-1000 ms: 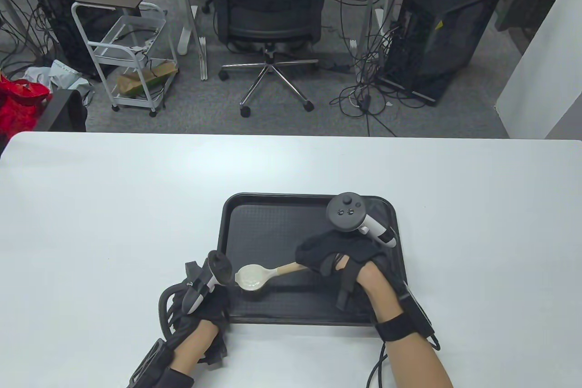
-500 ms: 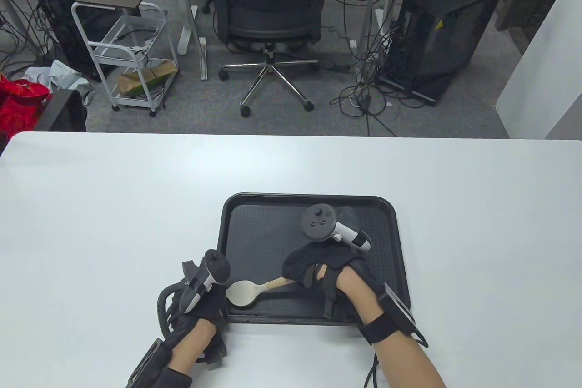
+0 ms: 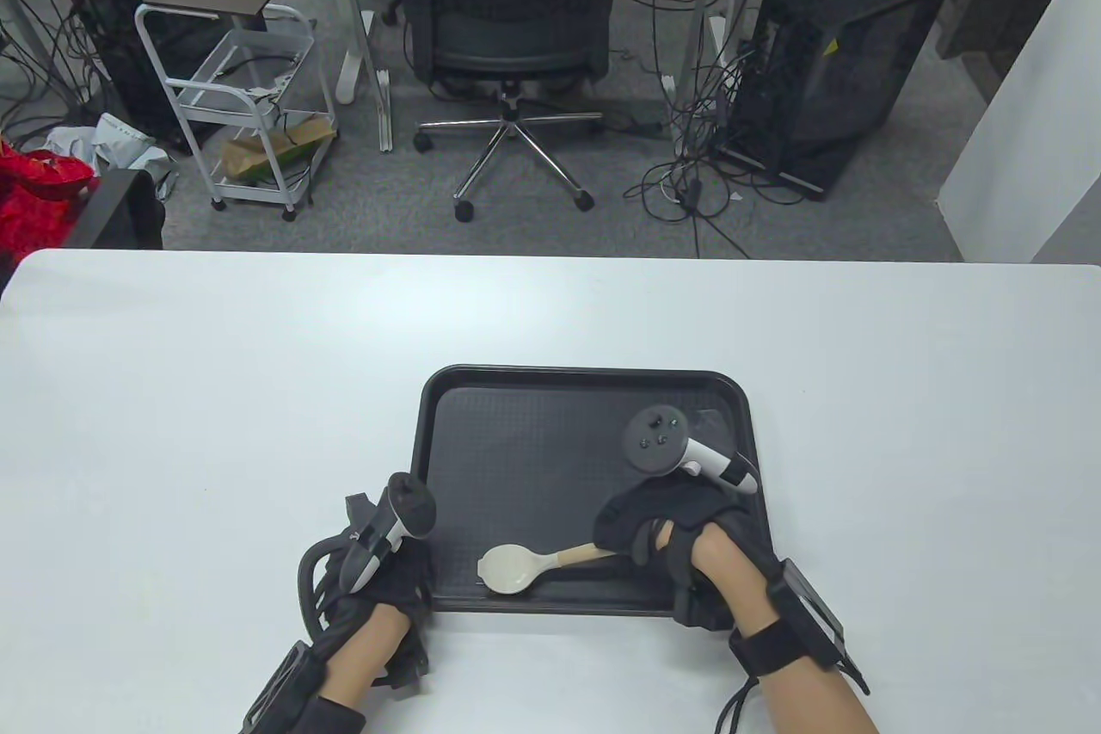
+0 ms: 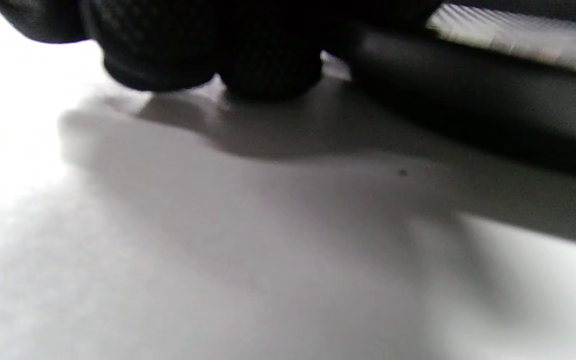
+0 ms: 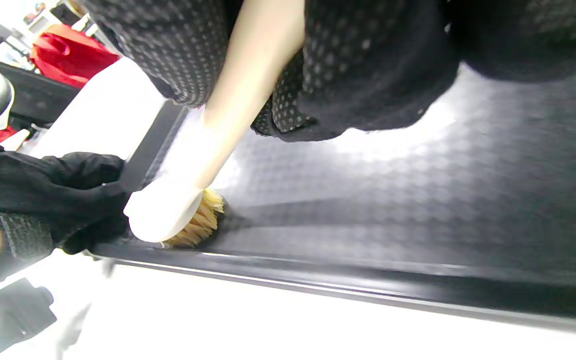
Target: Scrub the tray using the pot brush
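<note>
A black tray [image 3: 516, 450] lies on the white table near the front edge. My right hand [image 3: 662, 523] grips the wooden handle of the pot brush [image 3: 513, 569]. The brush's white head is down on the tray floor by the front rim, left of the middle. In the right wrist view the brush's tan bristles [image 5: 203, 222] press on the textured tray floor [image 5: 368, 200], with my right fingers [image 5: 368, 60] around the handle. My left hand [image 3: 387, 579] holds the tray's front left corner. In the left wrist view its fingertips [image 4: 208, 50] rest on the table beside the tray rim [image 4: 468, 100].
The white table [image 3: 172, 424] stretches wide on both sides of the tray and behind it. Beyond its far edge stand an office chair [image 3: 512, 3], a white cart [image 3: 232, 80] and computer towers on the floor.
My right hand swept the brush toward the tray's front left corner, then right along the front rim. My left hand and the tray stayed put.
</note>
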Tool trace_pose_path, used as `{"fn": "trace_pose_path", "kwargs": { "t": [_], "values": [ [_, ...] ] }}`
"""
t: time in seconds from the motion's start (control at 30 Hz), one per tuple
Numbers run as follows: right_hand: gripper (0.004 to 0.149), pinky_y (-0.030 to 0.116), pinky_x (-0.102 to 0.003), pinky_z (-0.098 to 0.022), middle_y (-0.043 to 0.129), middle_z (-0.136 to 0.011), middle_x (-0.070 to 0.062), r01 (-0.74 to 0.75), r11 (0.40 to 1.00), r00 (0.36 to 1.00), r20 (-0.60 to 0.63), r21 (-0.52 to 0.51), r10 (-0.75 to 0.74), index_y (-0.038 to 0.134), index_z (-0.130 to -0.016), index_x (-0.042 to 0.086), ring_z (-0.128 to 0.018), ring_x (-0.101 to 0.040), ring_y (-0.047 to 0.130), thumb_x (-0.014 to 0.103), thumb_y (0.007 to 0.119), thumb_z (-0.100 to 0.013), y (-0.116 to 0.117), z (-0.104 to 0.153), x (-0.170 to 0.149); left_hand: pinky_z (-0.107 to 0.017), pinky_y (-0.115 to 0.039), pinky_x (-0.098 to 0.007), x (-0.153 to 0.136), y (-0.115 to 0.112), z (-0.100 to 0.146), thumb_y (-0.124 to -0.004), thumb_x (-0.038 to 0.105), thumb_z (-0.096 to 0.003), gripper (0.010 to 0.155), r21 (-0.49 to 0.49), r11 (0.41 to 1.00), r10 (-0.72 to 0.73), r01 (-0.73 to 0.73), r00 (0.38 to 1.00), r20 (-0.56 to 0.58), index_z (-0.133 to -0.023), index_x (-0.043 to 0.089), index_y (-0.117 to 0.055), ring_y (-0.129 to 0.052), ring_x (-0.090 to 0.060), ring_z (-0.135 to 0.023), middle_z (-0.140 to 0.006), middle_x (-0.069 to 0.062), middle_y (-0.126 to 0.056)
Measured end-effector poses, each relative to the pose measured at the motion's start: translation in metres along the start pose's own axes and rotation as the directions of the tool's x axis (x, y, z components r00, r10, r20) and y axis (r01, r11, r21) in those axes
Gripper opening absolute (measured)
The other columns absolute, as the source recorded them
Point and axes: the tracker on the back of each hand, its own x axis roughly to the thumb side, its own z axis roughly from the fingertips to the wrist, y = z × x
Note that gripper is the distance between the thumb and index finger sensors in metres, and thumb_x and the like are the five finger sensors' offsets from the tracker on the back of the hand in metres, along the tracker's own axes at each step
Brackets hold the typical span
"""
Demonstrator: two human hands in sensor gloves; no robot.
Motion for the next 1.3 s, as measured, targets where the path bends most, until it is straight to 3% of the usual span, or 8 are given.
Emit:
{"fn": "trace_pose_path", "kwargs": {
  "t": [0.3,0.5,1.3],
  "values": [
    [0.046,0.08,-0.053,-0.03,0.097,-0.06,-0.016,0.05,0.998,0.996,-0.065,-0.042,-0.053,0.088,-0.083,0.011,-0.026,-0.032,0.097,0.037,0.086,-0.046,-0.011,0.025,-0.043,-0.044,-0.079,-0.05,0.0,0.0,0.0,-0.073,0.044,-0.0441,0.067,-0.002,1.0,0.0,0.0,1.0,0.004,-0.096,0.008,-0.051,-0.095,-0.022,-0.042,-0.06,0.001,-0.088],
    [0.045,0.08,-0.054,-0.03,0.098,-0.059,-0.017,0.085,0.996,0.99,-0.111,-0.013,-0.086,0.09,-0.082,0.011,-0.026,-0.033,0.097,0.036,0.088,-0.044,-0.021,0.033,-0.067,-0.044,-0.079,-0.05,0.001,0.0,0.0,-0.073,0.044,-0.0443,0.067,-0.003,1.0,-0.008,0.008,1.0,0.003,-0.096,0.008,-0.05,-0.095,-0.021,-0.042,-0.06,0.001,-0.088],
    [0.042,0.079,-0.057,-0.028,0.103,-0.051,-0.018,0.238,0.951,0.895,-0.336,-0.198,-0.294,0.104,-0.069,0.011,-0.021,-0.037,0.096,0.034,0.1,-0.035,-0.056,0.089,-0.181,-0.044,-0.079,-0.05,0.003,0.0,0.001,-0.072,0.044,-0.0445,0.067,0.004,1.0,-0.03,0.03,0.999,-0.01,-0.097,0.008,-0.05,-0.095,-0.021,-0.043,-0.061,0.002,-0.088]
  ]
}}
